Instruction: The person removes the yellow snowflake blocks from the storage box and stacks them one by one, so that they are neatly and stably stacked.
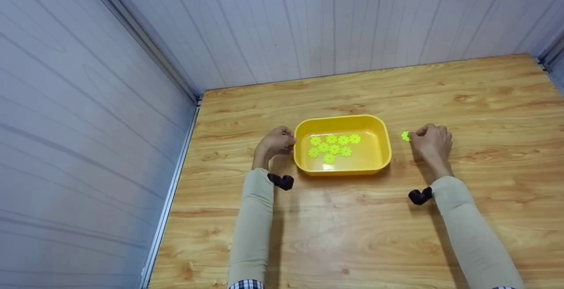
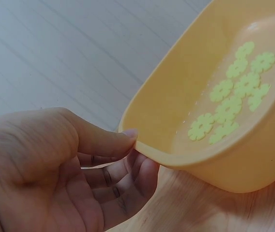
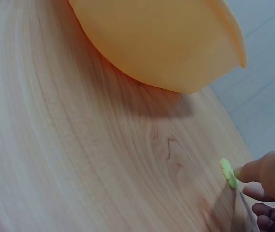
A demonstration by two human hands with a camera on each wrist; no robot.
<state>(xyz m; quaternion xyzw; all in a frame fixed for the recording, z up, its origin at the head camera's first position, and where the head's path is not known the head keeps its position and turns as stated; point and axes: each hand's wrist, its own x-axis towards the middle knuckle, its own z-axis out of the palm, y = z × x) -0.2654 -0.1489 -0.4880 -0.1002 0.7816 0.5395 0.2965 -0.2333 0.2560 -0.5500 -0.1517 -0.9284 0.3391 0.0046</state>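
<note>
A yellow plastic tub [image 1: 365, 159] stands on the wooden table, with several lime-green flower-shaped pieces [image 1: 334, 149] lying flat on its floor, mostly toward the left. My left hand [image 1: 276, 142] pinches the tub's left end; in the left wrist view the thumb lies over the rim [image 2: 174, 161] and the fingers bend beneath it. To the right of the tub, my right hand [image 1: 432, 142] pinches one more flower-shaped piece [image 1: 405, 136] between thumb and fingertips. The right wrist view shows this piece [image 3: 228, 173] tilted on edge, close to the tabletop; whether it touches the wood I cannot tell.
The wood-grain table [image 1: 343, 236] runs back to a pale panelled wall [image 1: 308, 24]. Another panelled wall [image 1: 79, 148] closes off the left side. A small black device [image 1: 282, 182] sits at the left wrist, and a similar black device [image 1: 420, 196] at the right.
</note>
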